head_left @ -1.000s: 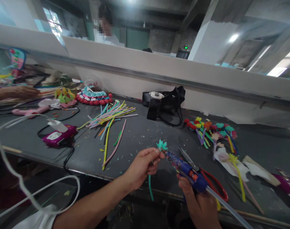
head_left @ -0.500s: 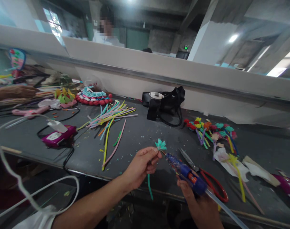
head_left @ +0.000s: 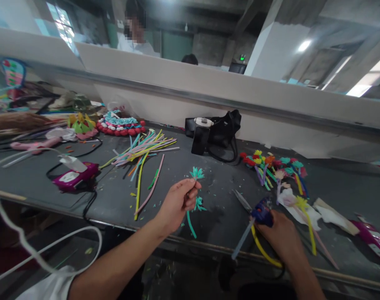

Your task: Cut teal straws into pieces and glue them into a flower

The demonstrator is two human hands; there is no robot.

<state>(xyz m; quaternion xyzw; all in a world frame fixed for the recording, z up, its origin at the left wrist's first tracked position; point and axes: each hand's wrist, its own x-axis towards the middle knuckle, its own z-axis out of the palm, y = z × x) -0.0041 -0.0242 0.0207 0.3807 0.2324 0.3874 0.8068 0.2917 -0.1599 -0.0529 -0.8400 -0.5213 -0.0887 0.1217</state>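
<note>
My left hand (head_left: 179, 204) pinches a teal pipe-cleaner flower (head_left: 196, 173) between thumb and fingertips, its petals pointing up. A second teal flower (head_left: 200, 203) shows just below those fingers, and a teal stem (head_left: 191, 226) hangs beneath the hand; whether they join is hidden. To the right, my right hand (head_left: 281, 233) is closed around a blue hot glue gun (head_left: 262, 211), with a clear glue stick (head_left: 243, 238) sticking out of its end towards me. Scissors (head_left: 242, 201) lie beside the gun, blades visible and handles mostly covered. A yellow curved strip (head_left: 264, 250) runs under my right hand.
Loose pipe cleaners (head_left: 146, 148) lie in a pile left of centre. Finished flowers (head_left: 274, 166) sit at the right. A black bag (head_left: 222, 133) rests against the partition. Purple power strips (head_left: 75, 177) flank the work area. Another person's hand (head_left: 24, 121) is at the far left.
My right hand has swung the glue gun away from the flower, to the right and over the scissors, turning it. My left hand has shifted slightly left and up; a second teal flower now shows below it.
</note>
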